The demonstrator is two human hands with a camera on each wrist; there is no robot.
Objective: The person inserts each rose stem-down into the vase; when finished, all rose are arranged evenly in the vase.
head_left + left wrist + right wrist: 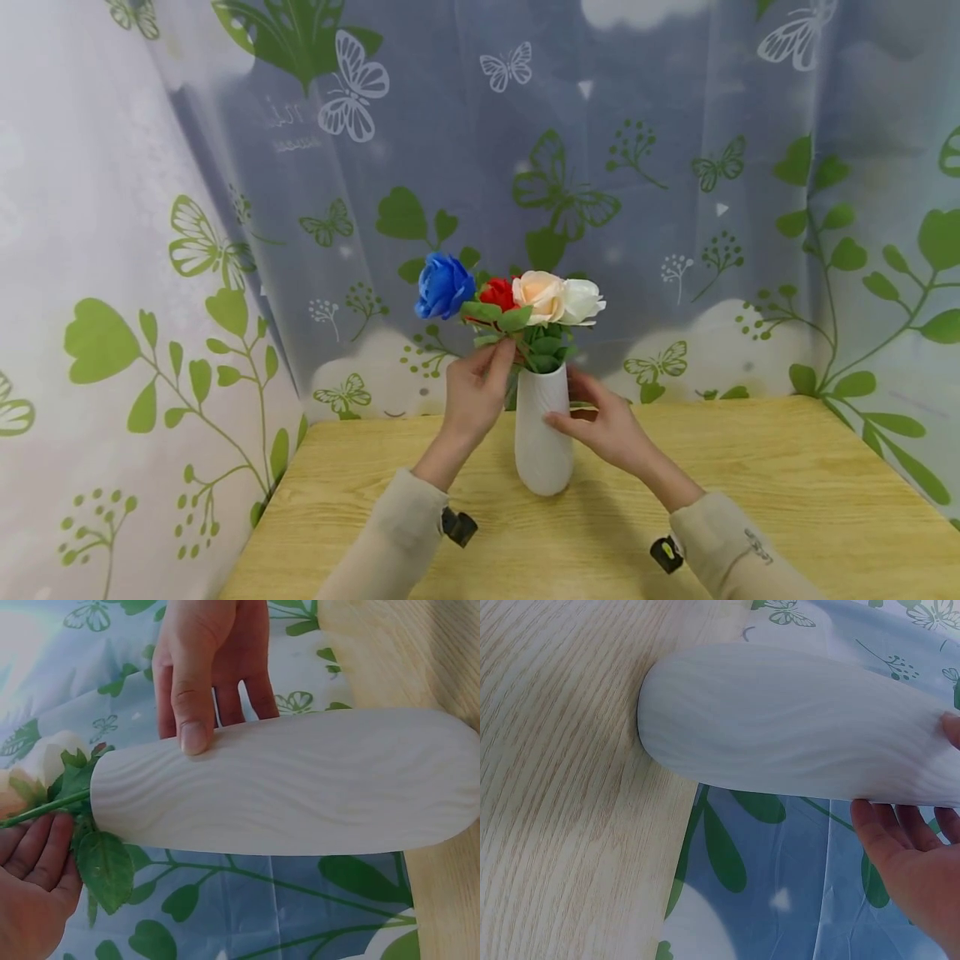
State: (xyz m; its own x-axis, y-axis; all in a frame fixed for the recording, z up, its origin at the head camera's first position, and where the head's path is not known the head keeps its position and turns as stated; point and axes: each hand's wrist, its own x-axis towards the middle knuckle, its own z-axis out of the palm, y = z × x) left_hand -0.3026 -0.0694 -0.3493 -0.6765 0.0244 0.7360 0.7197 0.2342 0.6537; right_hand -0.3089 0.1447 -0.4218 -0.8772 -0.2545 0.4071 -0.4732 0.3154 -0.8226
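Note:
A tall white vase (543,442) with a wavy relief stands upright on the table, holding artificial roses. A blue rose (444,286) leans out to the left; beside it are a red rose (497,294), a peach rose (540,296) and a white rose (582,302). My left hand (477,387) pinches a green stem (71,801) just above the vase's mouth; which bloom it carries is hard to tell. From the right side, my right hand (606,423) grips the vase's upper part, its thumb on the near face and its fingers (900,825) around the far side.
The wooden table (360,500) extends to both sides of the vase. Close behind it hangs a blue-grey curtain (450,167) printed with leaves and butterflies, which continues along the left and right. Dark wrist cameras (459,527) sit at both cuffs.

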